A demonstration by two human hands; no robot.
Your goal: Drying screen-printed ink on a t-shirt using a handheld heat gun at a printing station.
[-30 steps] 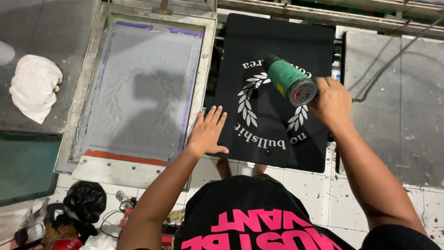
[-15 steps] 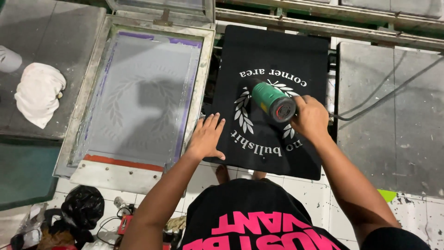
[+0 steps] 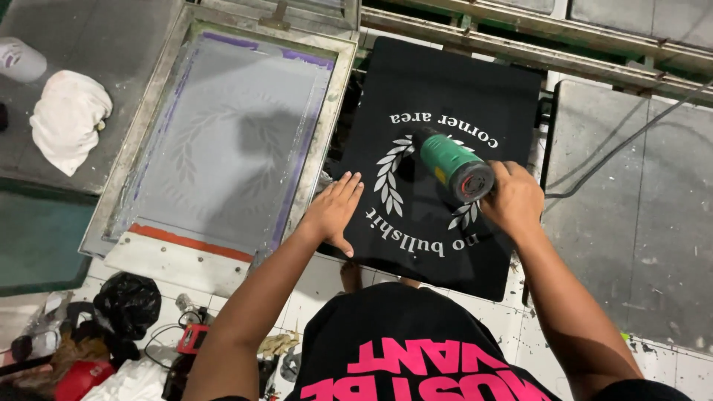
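At the far upper left of the frame a white cup (image 3: 20, 59) lies on a grey desk (image 3: 111, 30), and just beside it sits a crumpled white rag (image 3: 69, 119); lower left, on the tiled floor, a black plastic bag (image 3: 126, 303) rests among cables and small clutter, partly too jumbled to tell apart; right of the rag lies a printing screen (image 3: 223, 141) in a metal frame, its grey mesh edged with purple tape and bearing a faint wreath pattern, an orange strip along its lower edge; the left hand (image 3: 334, 212) lies flat with fingers spread, pressing on the left edge of a black garment (image 3: 438, 89), touching it near the lower left of the white wreath print (image 3: 394, 174); the garment is stretched over a board in the middle of the frame, printed with white curved lettering around the wreath; above its centre a green heat gun (image 3: 453, 163) is held, its round dark rear end turned toward the camera and its nozzle toward the print; the right hand (image 3: 514, 199) is closed around the gun's grip, just right of the wreath; a dark cable (image 3: 624, 145) runs from there across a grey desk at the right of the frame.
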